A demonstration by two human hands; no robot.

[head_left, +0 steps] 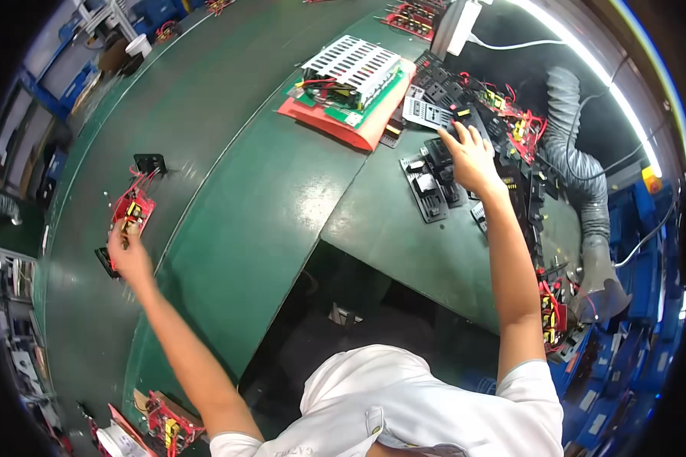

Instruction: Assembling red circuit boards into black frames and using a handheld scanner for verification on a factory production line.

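On the green conveyor at the left lies a red circuit board (139, 212) with yellow parts and red wires. A black socket panel (150, 163) sits at its far end and another black piece (105, 263) at its near end. My left hand (129, 255), slightly blurred, closes its fingers on the near part of the board. Over the pile at the right, my right hand (474, 161) has its fingers stretched and apart, fingertips close to a grey socket panel (427, 113). Black panels (425, 189) lie left of its wrist; what is under the palm is hidden.
A vented metal unit on a green board (352, 72) rests on orange sheeting (328, 126). More red wired boards (522, 129) lie beyond my right hand. A grey flexible duct (579, 167) stands at the right. Further red boards (171, 426) are at the lower left.
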